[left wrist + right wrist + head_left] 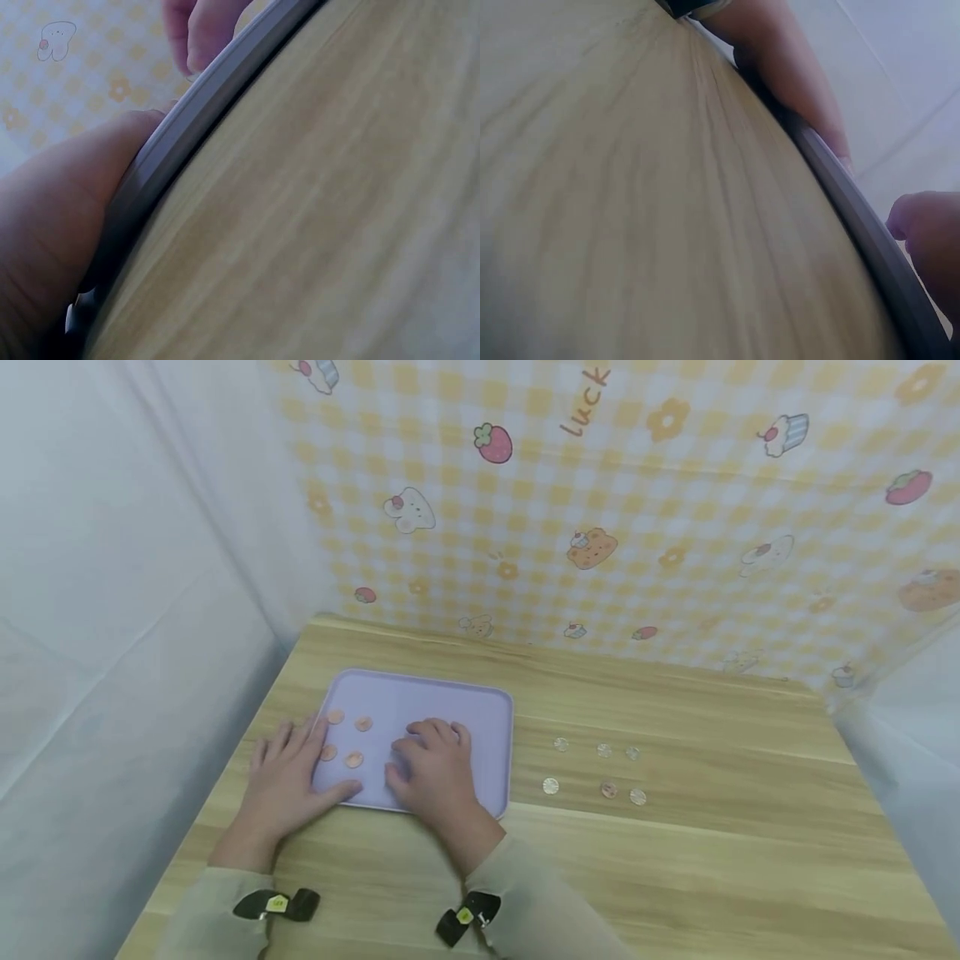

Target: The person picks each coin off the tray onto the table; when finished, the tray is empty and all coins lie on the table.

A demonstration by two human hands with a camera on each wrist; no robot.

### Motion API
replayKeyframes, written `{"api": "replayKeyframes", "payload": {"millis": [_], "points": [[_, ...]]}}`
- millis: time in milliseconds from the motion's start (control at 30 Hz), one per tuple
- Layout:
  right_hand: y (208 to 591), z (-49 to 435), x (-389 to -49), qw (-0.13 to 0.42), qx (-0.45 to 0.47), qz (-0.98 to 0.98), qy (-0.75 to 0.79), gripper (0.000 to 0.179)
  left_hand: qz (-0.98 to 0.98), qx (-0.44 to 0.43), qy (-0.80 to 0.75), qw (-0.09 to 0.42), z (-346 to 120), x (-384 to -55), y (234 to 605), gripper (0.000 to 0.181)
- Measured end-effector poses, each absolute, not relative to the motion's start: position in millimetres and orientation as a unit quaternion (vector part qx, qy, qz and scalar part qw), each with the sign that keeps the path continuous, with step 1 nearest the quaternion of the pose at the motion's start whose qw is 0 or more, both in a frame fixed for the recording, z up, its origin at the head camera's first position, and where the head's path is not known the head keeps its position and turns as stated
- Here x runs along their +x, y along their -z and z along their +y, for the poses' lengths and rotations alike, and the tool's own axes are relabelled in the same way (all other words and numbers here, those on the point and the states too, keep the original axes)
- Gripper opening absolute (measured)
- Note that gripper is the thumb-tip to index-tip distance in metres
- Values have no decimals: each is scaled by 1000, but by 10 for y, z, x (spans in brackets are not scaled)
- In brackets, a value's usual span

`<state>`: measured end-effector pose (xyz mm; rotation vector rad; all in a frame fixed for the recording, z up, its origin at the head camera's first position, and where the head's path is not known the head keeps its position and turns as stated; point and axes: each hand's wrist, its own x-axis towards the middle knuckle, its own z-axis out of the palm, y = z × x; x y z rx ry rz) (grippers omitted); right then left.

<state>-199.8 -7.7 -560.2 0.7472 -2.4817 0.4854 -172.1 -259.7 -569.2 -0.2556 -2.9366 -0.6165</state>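
My left hand (287, 781) lies along the left edge of a pale lilac tray (487, 714), its fingers extended and its thumb across the near rim. Over the middle of the tray is my right hand (437, 774), with bent fingers pointing down and left. Its fingertips are low over the tray floor, and whatever may be under them is hidden. Left of that hand, several copper-coloured coins (354, 759) lie flat in the tray. In the left wrist view, the right fingertips (206, 45) show just beyond the tray rim (187, 105).
Right of the tray, several coins (551, 786), mostly silvery, lie in two rows on the wooden table (720, 852). One coin (608, 790) there looks more coppery. A yellow checked cloth (540, 510) hangs behind the table, and white sheets (135, 635) hang at the sides.
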Motion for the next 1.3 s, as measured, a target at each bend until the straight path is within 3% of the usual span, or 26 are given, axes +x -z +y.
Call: {"api": "replayKeyframes", "payload": {"millis": [133,433,833,1000,1300], "points": [[5596,-213,-2006,223,319,-907,-160,17,-974,-86,201,66,-2601,-1727,5677,120],[5572,-290,-2021,106,347,-926,-106,35,-973,-93,196,73,-2594,-1738,5693,118],[5569,-280,-2024,120,302,-922,-209,12,-973,-93,198,69,-2591,-1735,5644,115],[5583,-286,-2028,120,291,-926,-209,13,-973,-92,200,70,-2590,-1733,5660,115],[5543,-306,-2032,45,269,-938,-214,16,-973,-91,199,68,-2598,-1744,5693,114]]}}
